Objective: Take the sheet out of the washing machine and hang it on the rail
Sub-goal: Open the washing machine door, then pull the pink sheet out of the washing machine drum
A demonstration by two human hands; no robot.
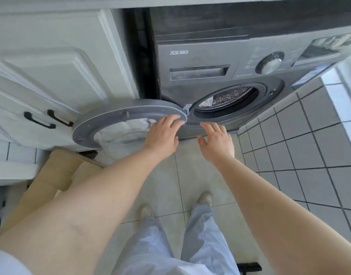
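Here I look down at a grey washing machine (220, 56) filling the 12 to 2 o'clock part of the view, its round door (119, 124) swung fully open toward 9 o'clock, so the door lies nearly flat to my view with its glass bowl facing up. The drum mouth (228, 100) sits at about 1 o'clock from my hands. Inside it, at the lower left of the opening, I see a small pale bunch of cloth, the sheet (207, 101); it is crumpled, so I cannot tell its long axis or which way it points. It lies against the perforated drum wall, well inside the opening.

My left hand (161, 133) rests on the door's rim close to the hinge (187, 108), fingers straight and spread, gripping nothing. My right hand (217, 139) hovers just in front of the machine's lower front, at 6 o'clock from the drum mouth, fingers loose and extended, holding nothing; I cannot tell whether the fingertips touch the panel.

A white cabinet (51, 76) with two black handles (47, 119) stands at 10 o'clock. A folded cardboard box (57, 171) lies on the floor at 8 o'clock. Grey tiles (309, 155) run along 3 o'clock, and my two shoes (205, 198) stand at 6 o'clock.
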